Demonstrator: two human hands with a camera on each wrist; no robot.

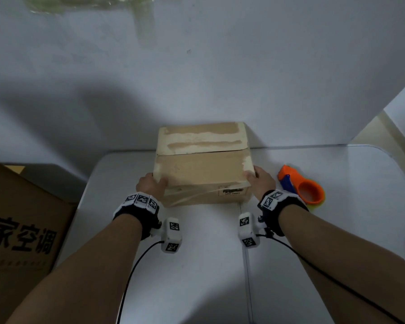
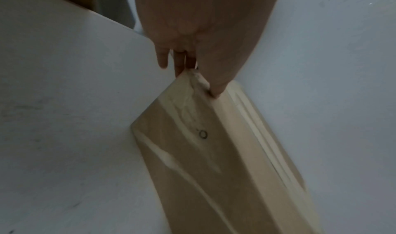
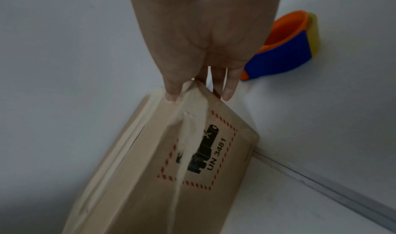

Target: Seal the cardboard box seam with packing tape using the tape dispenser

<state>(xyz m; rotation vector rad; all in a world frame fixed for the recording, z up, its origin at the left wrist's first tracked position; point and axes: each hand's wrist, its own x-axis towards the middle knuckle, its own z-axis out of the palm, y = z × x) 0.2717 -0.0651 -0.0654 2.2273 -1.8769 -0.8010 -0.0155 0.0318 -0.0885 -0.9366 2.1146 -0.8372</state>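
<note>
Head view: left hand (image 1: 151, 183) and right hand (image 1: 261, 181) grip the cardboard box (image 1: 202, 164) corners; the tape dispenser (image 1: 301, 184) lies just right of the right hand.

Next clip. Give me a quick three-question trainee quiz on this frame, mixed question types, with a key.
1. True or false: the tape dispenser is in the right hand.
2. What do both hands grip? A) cardboard box B) dispenser C) cable
3. Fill in: the dispenser lies on the table to the box's ____.

Key: 1 false, the right hand grips the box; 2 A, the left hand holds its other near corner; 3 right.
</note>
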